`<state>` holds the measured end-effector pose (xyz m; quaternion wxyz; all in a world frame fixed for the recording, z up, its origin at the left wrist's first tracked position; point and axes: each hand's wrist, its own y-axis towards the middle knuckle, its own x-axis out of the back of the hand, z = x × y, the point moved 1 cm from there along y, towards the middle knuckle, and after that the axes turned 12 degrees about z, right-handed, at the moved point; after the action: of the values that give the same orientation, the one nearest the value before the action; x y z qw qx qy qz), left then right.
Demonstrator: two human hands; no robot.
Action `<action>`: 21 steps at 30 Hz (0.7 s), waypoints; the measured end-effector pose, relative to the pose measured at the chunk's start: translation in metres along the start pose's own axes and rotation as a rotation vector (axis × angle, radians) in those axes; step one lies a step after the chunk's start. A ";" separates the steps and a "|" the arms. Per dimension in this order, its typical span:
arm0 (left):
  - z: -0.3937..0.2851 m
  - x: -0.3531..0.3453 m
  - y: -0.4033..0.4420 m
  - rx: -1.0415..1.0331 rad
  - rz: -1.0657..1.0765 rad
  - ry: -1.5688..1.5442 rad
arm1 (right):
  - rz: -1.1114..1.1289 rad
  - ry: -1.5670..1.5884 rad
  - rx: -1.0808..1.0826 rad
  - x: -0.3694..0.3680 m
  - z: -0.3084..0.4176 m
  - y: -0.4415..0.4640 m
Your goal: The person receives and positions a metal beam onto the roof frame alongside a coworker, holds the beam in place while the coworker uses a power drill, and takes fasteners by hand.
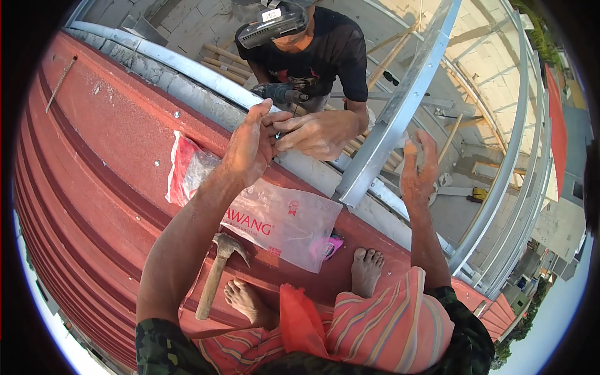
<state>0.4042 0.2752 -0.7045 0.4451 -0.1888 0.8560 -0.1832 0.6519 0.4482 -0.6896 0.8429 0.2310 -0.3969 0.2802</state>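
Note:
My left hand (249, 150) reaches forward with its fingers curled, meeting a co-worker's hand (322, 132). At the fingertips, between the two hands, is a small shiny metal piece that looks like a screw (278, 135); the fingers partly hide it. My right hand (419, 172) is raised beside the steel channel beam (400, 103), fingers apart and nothing visibly held. The co-worker holds a drill (280, 94) in the other hand. Below my left forearm, a clear plastic bag with red print (290, 219) lies on the red metal roof (125, 162).
A claw hammer (215, 275) with a wooden handle rests by my left foot (247, 300). A pink tape measure (331, 247) sits near my right foot (367, 270). Beyond the concrete wall edge (200, 103), the space drops to a lower level with timber poles (228, 65).

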 end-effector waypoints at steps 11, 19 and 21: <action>-0.005 -0.006 0.002 -0.026 0.035 0.037 | 0.084 0.242 -0.361 -0.009 -0.072 -0.038; -0.012 -0.007 0.006 -0.098 -0.007 -0.039 | 0.146 0.816 -0.787 -0.017 -0.079 -0.046; -0.013 -0.006 0.005 -0.090 -0.014 0.002 | 0.129 0.919 -0.912 -0.020 -0.077 -0.047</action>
<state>0.3962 0.2843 -0.6955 0.4338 -0.2147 0.8625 -0.1478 0.7137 0.4555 -0.7578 0.9218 -0.3176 -0.0880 0.2040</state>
